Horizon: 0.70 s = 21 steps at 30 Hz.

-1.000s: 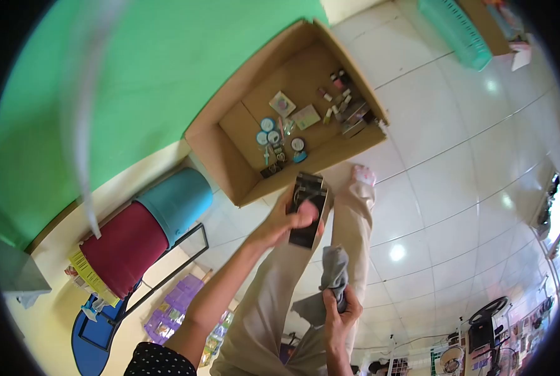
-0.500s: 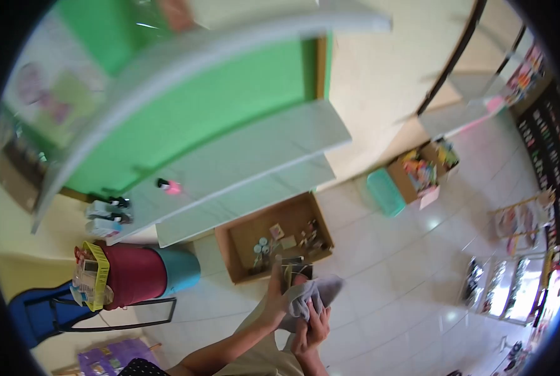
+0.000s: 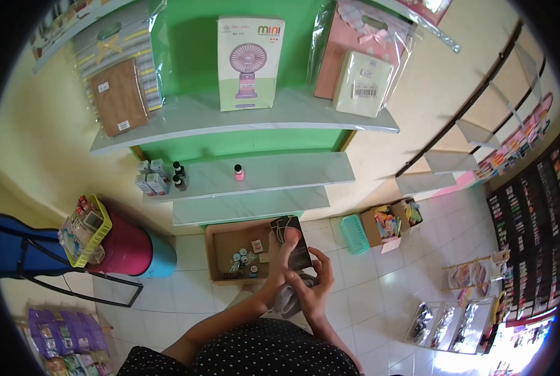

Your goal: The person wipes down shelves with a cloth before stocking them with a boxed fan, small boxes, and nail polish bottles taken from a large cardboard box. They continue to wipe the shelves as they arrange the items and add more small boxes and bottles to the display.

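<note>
My left hand (image 3: 279,262) grips a dark, flat box (image 3: 301,255) with light curved lines on its face, the thumb lying across its front. Against the box's lower right edge is my right hand (image 3: 311,289), its fingers bent around a bunched grey cloth (image 3: 286,302). Part of the cloth is hidden by the hands. Both hands are close together in front of my body, above the near right side of an open cardboard box (image 3: 220,250). Inside that carton lie several small jars (image 3: 243,252) and a small card-like packet (image 3: 257,245).
A marbled shelf (image 3: 286,170) ahead carries a pink bottle (image 3: 238,173), two dark bottles and small boxes (image 3: 153,180). Above it stands a mini fan box (image 3: 250,62). Left is a maroon bin (image 3: 126,244) with a yellow basket (image 3: 104,229); right, a teal basket (image 3: 354,234).
My view has swung level and to face the shelves. The dark box has turned so its face shows, and the cloth has dropped lower, below the hands.
</note>
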Tool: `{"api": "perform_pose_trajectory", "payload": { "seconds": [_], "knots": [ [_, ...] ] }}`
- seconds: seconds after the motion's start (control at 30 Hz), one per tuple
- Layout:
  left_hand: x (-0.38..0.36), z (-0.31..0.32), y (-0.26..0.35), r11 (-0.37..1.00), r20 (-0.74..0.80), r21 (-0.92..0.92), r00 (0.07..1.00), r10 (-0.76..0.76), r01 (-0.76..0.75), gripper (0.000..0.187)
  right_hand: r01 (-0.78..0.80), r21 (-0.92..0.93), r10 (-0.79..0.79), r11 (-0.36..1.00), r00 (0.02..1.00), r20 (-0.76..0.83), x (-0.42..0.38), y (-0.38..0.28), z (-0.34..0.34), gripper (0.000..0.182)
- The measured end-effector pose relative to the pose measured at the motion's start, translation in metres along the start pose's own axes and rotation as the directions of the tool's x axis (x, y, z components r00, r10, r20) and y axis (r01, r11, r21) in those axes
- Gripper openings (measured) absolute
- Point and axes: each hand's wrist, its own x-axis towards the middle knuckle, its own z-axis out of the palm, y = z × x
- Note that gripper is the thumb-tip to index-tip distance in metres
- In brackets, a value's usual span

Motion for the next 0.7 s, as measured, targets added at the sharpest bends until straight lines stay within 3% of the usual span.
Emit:
{"api": "perform_pose_trajectory", "payload": {
  "seconds": [0.03,0.13,0.23,0.3,0.37,0.47,0.57,0.63,0.7],
  "knots": [
    [0.005,0.001,-0.003,1.000,-0.003,-0.011,1.000,0.014,-0.014,0.032,-0.004,0.020,0.004,1.000,1.000,-0.006,0.004,0.001,-0.001,0.051],
    [0.011,0.011,-0.006,0.963,0.066,0.198,0.983,0.171,-0.181,0.031,-0.059,0.048,0.058,0.997,0.998,0.034,0.018,-0.005,-0.016,0.044],
    [0.020,0.018,-0.019,0.920,0.054,0.300,0.967,0.247,-0.252,0.031,-0.124,0.042,0.120,0.991,0.989,0.091,0.036,-0.013,-0.043,0.038],
    [0.020,0.031,-0.020,0.952,-0.032,0.220,0.974,0.225,-0.213,0.034,-0.067,0.037,0.059,0.997,0.981,0.184,0.053,-0.007,-0.065,0.038],
    [0.023,0.033,-0.019,0.982,-0.042,0.071,0.983,0.181,-0.178,0.034,-0.172,0.023,0.162,0.985,0.960,0.229,0.069,-0.016,-0.085,0.034],
    [0.029,0.025,-0.028,0.983,0.031,0.089,0.987,0.159,-0.162,0.043,-0.195,-0.007,0.187,0.981,0.932,0.309,0.092,-0.020,-0.102,0.034],
    [0.029,0.024,-0.032,0.986,0.090,0.049,0.984,0.154,-0.159,0.046,-0.124,0.027,0.104,0.992,0.916,0.386,0.111,-0.016,-0.106,0.034],
    [0.029,0.025,-0.035,0.981,0.085,0.027,0.979,0.187,-0.190,0.044,-0.242,0.127,0.175,0.962,0.901,0.396,0.118,-0.016,-0.102,0.033],
    [0.028,0.032,-0.034,0.964,-0.047,-0.148,0.975,0.217,-0.221,0.037,-0.313,0.196,0.213,0.929,0.887,0.409,0.114,-0.017,-0.091,0.032]
  ]
}}
